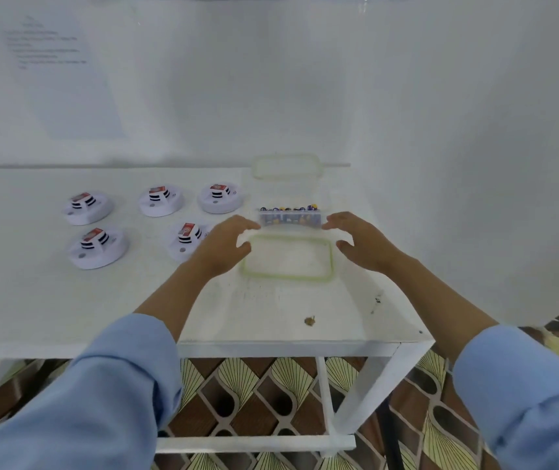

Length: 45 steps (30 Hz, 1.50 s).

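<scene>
Both hands reach over the bench [271, 310]. Our left hand [224, 247] and right hand [364, 244] are half open, fingers loosely curved, with fingertips at the two ends of the clear battery box [290, 219]. Blur keeps us from telling whether they press on it. The box sits just far of a green-rimmed lid [288, 261] and right of five smoke detectors [97, 247]. Its top looks uncovered, with batteries standing above the rim. If we squeeze with fingertips alone, the smooth walls could slip and the box tip, spilling batteries across the bench or off its right edge. Our left wrist hangs just beside the nearest detector [186, 240], so a wide sweep could knock it. Dragging the box nearward could also catch the lid's rim.
</scene>
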### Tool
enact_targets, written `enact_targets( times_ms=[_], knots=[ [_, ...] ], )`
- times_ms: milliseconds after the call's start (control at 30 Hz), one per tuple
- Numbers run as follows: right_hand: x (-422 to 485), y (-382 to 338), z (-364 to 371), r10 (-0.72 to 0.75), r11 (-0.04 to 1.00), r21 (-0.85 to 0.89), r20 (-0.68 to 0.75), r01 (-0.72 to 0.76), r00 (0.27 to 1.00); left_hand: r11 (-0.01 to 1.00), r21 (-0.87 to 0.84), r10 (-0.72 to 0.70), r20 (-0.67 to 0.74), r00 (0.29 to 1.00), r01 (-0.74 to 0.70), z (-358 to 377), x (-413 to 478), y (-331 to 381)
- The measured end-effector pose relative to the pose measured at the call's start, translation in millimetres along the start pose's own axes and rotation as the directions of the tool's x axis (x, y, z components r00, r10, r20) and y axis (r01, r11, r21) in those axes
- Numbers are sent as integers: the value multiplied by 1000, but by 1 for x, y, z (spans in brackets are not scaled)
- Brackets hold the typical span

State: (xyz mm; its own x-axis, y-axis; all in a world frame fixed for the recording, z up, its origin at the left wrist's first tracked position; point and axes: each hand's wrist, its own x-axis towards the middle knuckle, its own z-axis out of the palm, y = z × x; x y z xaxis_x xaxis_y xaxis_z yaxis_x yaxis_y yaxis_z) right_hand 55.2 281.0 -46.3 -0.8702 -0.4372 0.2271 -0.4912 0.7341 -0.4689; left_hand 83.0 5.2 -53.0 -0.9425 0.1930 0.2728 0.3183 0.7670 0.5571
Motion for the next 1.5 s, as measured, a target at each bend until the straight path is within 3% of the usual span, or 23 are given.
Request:
enact_targets(
  times_ms=[133,300,433,533,633,767,900,1033,1233,1367,1500],
  knots=[
    [-7,9,4,110,991,-94,223,-91,968,988,141,-98,230,968,66,7,-10,-18],
    [-17,17,8,111,988,-130,230,-82,967,985,158,-86,146,986,63,14,-15,-26],
    [-17,21,3,62,994,-101,271,-36,961,991,128,-52,194,980,27,6,-16,-28],
    [-14,19,-11,16,997,66,297,-37,955,998,-53,-28,134,991,35,-8,-18,-19],
    [-5,3,-30,32,937,336,186,-94,982,942,-305,-137,18,990,136,-23,-9,-1],
    [19,-5,-46,199,767,597,125,-234,972,691,-664,-311,83,947,285,-36,24,9],
    [51,-5,-48,369,540,767,154,-346,917,553,-766,-463,46,885,329,-36,65,8],
    [81,6,-46,506,492,743,181,-454,843,645,-655,-516,5,856,393,-31,99,3],
    [110,11,-31,600,517,681,144,-518,787,746,-462,-529,27,848,480,-25,129,-17],
    [123,12,-27,680,548,588,102,-595,726,721,-472,-528,101,843,508,-23,134,-19],
    [127,15,-24,708,527,543,145,-654,691,600,-568,-563,202,802,564,-23,134,-16]
  ],
)
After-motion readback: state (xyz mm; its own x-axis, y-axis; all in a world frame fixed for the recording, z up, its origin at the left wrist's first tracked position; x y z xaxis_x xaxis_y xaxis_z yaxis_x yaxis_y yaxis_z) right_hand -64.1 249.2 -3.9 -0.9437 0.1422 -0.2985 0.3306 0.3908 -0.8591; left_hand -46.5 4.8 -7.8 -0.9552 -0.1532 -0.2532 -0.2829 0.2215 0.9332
